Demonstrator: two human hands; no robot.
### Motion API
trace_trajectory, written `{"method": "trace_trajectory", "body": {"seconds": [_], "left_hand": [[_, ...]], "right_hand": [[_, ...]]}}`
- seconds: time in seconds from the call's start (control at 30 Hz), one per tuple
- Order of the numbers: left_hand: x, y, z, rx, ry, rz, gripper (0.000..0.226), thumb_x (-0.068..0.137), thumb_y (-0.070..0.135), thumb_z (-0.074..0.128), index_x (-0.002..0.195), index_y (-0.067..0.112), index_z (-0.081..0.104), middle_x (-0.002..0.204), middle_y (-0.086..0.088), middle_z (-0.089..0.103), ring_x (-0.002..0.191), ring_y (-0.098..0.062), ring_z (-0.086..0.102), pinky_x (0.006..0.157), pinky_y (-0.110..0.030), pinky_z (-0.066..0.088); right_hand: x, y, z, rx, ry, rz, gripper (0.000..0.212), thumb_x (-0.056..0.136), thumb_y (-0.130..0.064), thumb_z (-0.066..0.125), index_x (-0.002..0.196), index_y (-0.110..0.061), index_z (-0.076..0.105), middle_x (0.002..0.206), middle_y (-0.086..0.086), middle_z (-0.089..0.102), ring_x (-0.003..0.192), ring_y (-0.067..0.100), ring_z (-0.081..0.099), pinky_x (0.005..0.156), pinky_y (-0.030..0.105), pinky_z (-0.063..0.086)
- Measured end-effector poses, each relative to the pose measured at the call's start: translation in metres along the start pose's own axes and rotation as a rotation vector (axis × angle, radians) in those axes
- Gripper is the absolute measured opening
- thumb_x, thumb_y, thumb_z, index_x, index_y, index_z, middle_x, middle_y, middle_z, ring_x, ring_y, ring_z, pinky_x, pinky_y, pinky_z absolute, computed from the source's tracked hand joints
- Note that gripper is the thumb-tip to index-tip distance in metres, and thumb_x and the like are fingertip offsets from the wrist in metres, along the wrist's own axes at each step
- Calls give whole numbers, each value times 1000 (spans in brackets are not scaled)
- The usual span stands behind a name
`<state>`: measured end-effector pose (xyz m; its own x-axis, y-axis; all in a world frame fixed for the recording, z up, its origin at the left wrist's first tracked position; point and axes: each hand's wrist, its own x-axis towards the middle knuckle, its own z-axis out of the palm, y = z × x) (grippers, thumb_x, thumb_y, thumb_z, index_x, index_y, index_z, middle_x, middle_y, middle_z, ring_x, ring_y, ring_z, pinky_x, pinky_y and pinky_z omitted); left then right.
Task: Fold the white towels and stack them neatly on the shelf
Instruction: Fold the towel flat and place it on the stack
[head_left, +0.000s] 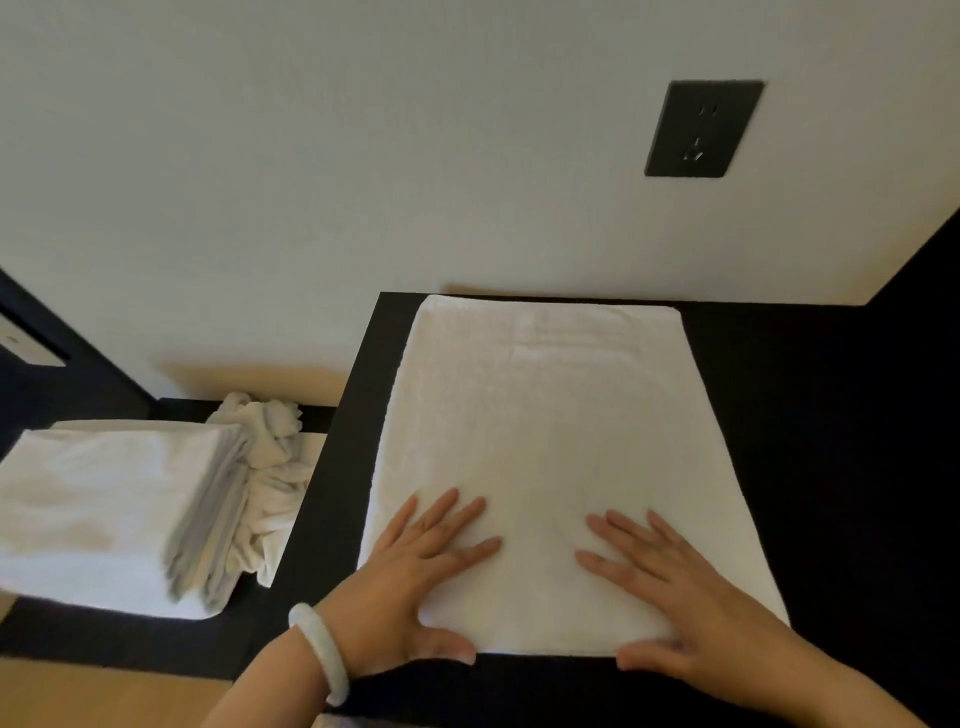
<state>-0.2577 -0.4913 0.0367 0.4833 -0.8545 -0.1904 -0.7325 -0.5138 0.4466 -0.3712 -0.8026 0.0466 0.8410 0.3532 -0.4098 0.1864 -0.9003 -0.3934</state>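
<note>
Far left, on the lower dark ledge, I see a stack of folded towels, and just beside it, against the wall, a crumpled heap of towels waiting to be folded. The stack's right edge looks a bit fanned, so I judge it will want squaring when the next one lands.

On the raised black top lies the towel I am working on, spread flat and already folded at least once, its far edge near the wall. My left hand, bracelet on the wrist, lies flat on the near left part, fingers straight and spread, gripping nothing, thumb along the near hem. My right hand mirrors it on the near right part, fingers likewise straight and splayed, thumb at the hem.

This reads as smoothing before the next fold. To do it well I would press evenly, sweep outward toward both side edges, check the near corners line up, then lift the hem with both thumbs together so the fold lands square.
</note>
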Motion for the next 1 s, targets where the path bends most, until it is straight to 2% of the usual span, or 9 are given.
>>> {"method": "trace_trajectory", "body": {"seconds": [0.13, 0.23, 0.3, 0.4, 0.5, 0.6, 0.7, 0.83, 1.0], "left_hand": [[-13, -7, 5, 41, 82, -24, 65, 90, 68, 48, 147, 53, 21, 159, 27, -7, 147, -3, -14, 120, -39, -13], [-21, -13, 5, 64, 258, -60, 44, 92, 50, 46, 135, 50, 44, 152, 26, 31, 143, 3, 21, 117, -41, 24], [-24, -12, -1, 23, 338, -131, 34, 91, 52, 45, 124, 48, 52, 132, 29, 50, 126, 11, 39, 108, -35, 42], [-24, -3, -29, -211, 161, -205, 27, 88, 60, 48, 110, 48, 57, 111, 29, 61, 106, 14, 55, 98, -24, 49], [-22, 5, -60, -413, -149, -223, 22, 88, 44, 62, 109, 37, 65, 109, 21, 67, 103, 7, 60, 97, -18, 48], [-16, -2, -83, -500, -227, -238, 20, 89, 42, 64, 106, 32, 67, 104, 18, 67, 100, 0, 63, 92, -23, 51], [3, -18, -103, -536, -119, -271, 24, 83, 48, 69, 96, 28, 69, 94, 12, 70, 91, -8, 68, 84, -27, 54], [38, -45, -111, -619, 281, -492, 58, 57, 80, 67, 92, 34, 69, 82, 3, 70, 79, -12, 65, 80, -34, 54], [56, -59, -90, -630, 294, -702, 41, 83, 51, 66, 113, 26, 57, 107, 6, 65, 98, -12, 63, 86, -31, 53]], "right_hand": [[-8, 9, 8, 1, 149, 95, 68, 90, -66, 43, 143, -65, 1, 154, -38, -14, 143, -11, -14, 123, 29, 1], [-13, 11, 8, 8, 370, 183, 77, 79, -31, 77, 137, -53, 32, 150, -32, 22, 138, -13, 24, 114, 34, 37], [-16, 3, -1, 31, 433, 216, 69, 78, -21, 80, 128, -52, 44, 137, -34, 38, 124, -10, 43, 107, 33, 46], [-28, -8, -42, 176, 187, 290, 27, 92, -33, 63, 86, -59, 60, 97, -38, 59, 95, -15, 57, 97, 21, 49], [-32, -17, -83, 305, -213, 337, 19, 91, -30, 63, 88, -48, 68, 94, -23, 69, 89, -7, 65, 88, 26, 53], [-24, -16, -106, 292, -276, 339, 18, 91, -28, 63, 91, -45, 69, 95, -23, 69, 89, -6, 66, 87, 28, 54], [-3, -2, -128, 199, -122, 393, 11, 90, -35, 64, 88, -45, 66, 89, -21, 68, 83, -6, 65, 81, 26, 56], [36, 37, -140, 293, 355, 545, 6, 89, -42, 67, 91, -40, 62, 90, -13, 65, 83, 3, 63, 75, 26, 54], [54, 75, -114, 524, 430, 696, 13, 86, -40, 70, 96, -34, 64, 98, -10, 66, 90, 5, 61, 79, 28, 51]]}}
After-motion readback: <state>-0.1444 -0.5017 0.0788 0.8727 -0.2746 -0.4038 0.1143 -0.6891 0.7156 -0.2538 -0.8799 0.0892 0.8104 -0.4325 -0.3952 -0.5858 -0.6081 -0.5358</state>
